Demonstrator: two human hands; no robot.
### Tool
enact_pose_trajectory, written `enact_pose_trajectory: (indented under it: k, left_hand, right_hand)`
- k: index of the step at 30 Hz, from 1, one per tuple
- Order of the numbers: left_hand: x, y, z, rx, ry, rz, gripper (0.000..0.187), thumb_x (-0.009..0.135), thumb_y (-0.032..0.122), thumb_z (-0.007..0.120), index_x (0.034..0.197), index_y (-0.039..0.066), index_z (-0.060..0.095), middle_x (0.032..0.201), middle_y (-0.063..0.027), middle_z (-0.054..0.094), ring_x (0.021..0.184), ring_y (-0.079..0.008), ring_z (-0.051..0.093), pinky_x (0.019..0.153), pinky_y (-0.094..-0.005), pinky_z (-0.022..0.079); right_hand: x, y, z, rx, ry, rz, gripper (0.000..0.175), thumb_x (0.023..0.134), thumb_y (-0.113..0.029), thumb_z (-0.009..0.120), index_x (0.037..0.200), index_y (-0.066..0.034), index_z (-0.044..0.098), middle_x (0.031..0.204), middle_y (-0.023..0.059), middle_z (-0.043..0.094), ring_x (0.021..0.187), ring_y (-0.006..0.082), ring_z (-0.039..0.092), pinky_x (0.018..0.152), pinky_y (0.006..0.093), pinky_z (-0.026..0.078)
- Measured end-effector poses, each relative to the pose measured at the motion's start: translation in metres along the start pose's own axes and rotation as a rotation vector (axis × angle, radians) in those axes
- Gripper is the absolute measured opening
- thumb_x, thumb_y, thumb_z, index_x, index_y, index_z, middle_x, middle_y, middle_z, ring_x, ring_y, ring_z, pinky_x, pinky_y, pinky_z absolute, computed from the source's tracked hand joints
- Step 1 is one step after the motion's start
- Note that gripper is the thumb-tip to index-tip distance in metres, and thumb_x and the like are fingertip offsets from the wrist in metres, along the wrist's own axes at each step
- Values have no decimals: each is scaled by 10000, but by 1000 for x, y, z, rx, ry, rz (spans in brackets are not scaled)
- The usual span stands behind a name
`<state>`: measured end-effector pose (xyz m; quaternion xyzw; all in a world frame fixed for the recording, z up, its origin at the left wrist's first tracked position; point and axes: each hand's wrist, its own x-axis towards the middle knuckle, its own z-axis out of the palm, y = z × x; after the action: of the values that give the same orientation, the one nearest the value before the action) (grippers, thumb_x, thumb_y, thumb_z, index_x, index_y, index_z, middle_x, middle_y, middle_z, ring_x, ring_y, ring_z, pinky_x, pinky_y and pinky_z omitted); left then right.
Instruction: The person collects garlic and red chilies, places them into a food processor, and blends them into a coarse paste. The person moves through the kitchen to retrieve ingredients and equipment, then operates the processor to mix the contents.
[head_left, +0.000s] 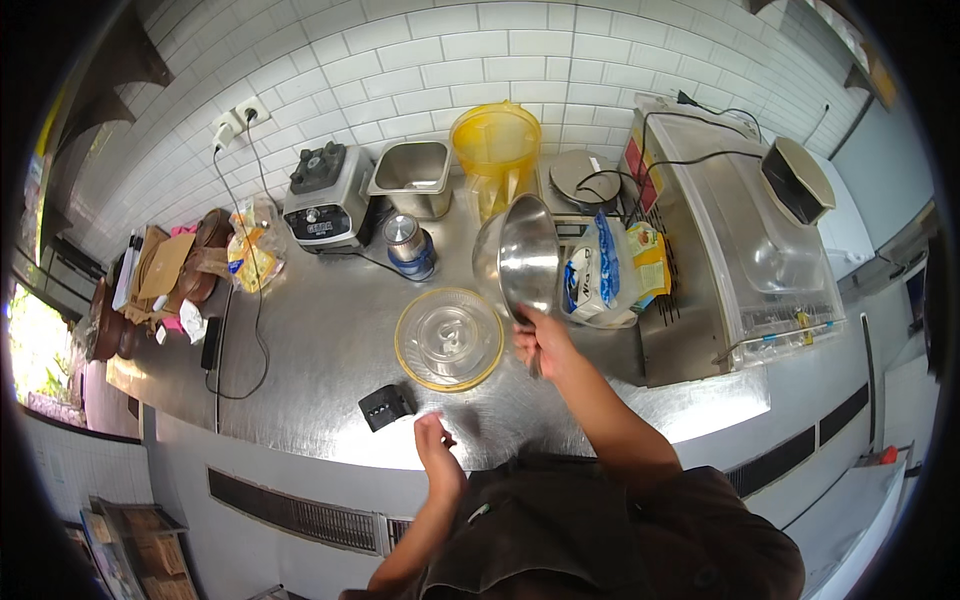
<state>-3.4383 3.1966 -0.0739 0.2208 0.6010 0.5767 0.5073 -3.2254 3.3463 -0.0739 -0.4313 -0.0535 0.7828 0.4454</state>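
Note:
My right hand (541, 343) grips the lower rim of a stainless steel mixing bowl (529, 255), which is tilted up on its side near the counter's middle. Left of it lies a round clear plastic lid (448, 340) with a yellowish rim. My left hand (437, 450) is at the front edge of the counter with its fingers curled; whether it holds anything is not clear. Close to its left sits a small black box-shaped object (385, 407). Behind the bowl stands a yellow translucent plastic container (496, 142).
Along the back are a blender base (327, 199), a steel pan (411, 169) and a blue-and-steel cup (409, 244). Plastic packages (604, 281) lie right of the bowl, beside a large steel appliance (686, 300). A black cable (264, 352) trails across the left side.

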Motion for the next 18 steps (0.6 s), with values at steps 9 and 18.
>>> enact_pose_trajectory:
  k: [9,18]
  left_hand:
    - [-32,79,56,388,-533,503,885,880,65,591,1628,34,119,1614,-182,262,1478,-297,306,1204,-405,255]
    - [-60,6,14,529,-248,796,802,833,9,465,1562,-114,154,1587,-285,262,1411,-347,386,1179,-390,290]
  right_hand:
    - [-117,58,-62,-660,7,-126,496,990,-535,603,916,-47,655,833,82,690,624,144,601,521,332,418]
    - [-107,46,-200,-1806,274,-735,405,991,-253,539,1307,0,564,1320,204,585,1227,364,589,1048,451,476]
